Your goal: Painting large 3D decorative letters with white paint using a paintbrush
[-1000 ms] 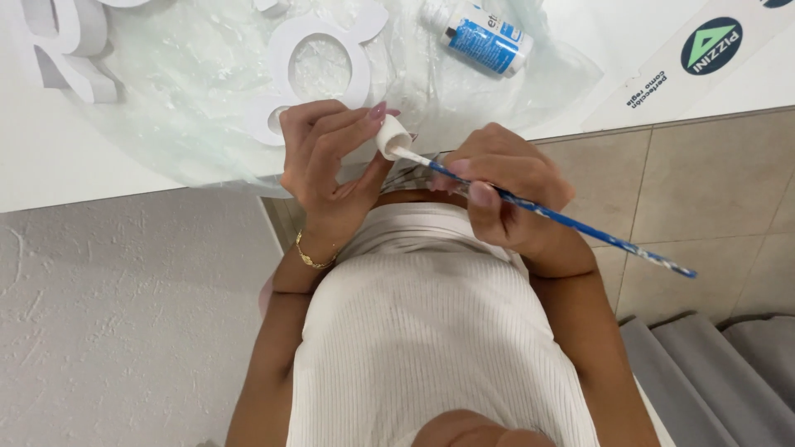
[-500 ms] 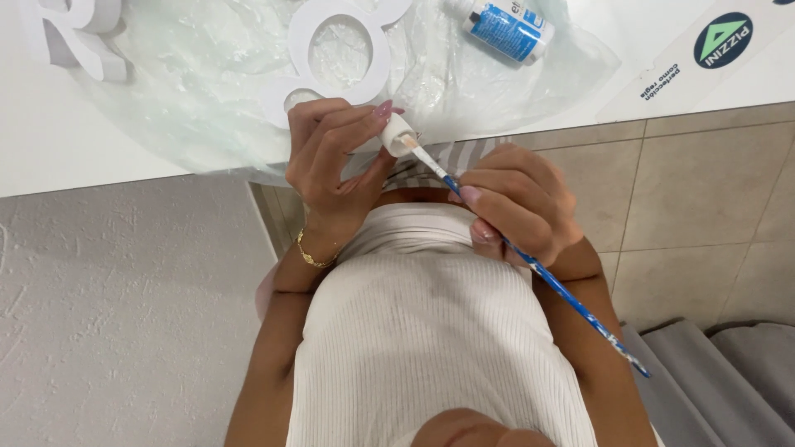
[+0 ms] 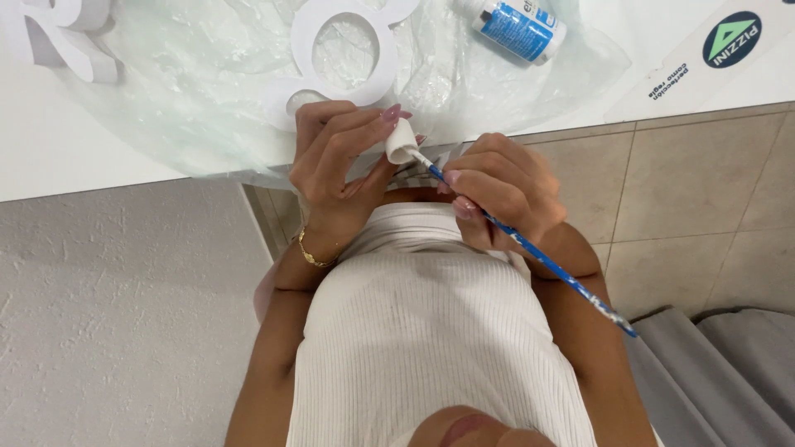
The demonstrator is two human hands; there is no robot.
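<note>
My left hand (image 3: 339, 161) pinches a small white cap-shaped piece (image 3: 401, 142) between thumb and fingers, just in front of the table edge. My right hand (image 3: 501, 189) holds a thin blue paintbrush (image 3: 546, 261), its tip touching the underside of the white piece and its handle slanting down to the right. A gold bracelet sits on my left wrist. Behind the hands, a white round letter shape (image 3: 344, 50) lies on clear plastic sheeting (image 3: 190, 91) spread on the white table (image 3: 74, 157).
A white bottle with a blue label (image 3: 517, 29) lies on its side on the plastic at the back right. Another white letter shape (image 3: 62, 37) stands at the far left. Beige floor tiles (image 3: 696, 199) and grey cushions (image 3: 720, 372) lie to the right.
The view has shifted so table and hands sit lower in the picture. The brush handle has swung steeper, pointing further down. Both hands keep their hold.
</note>
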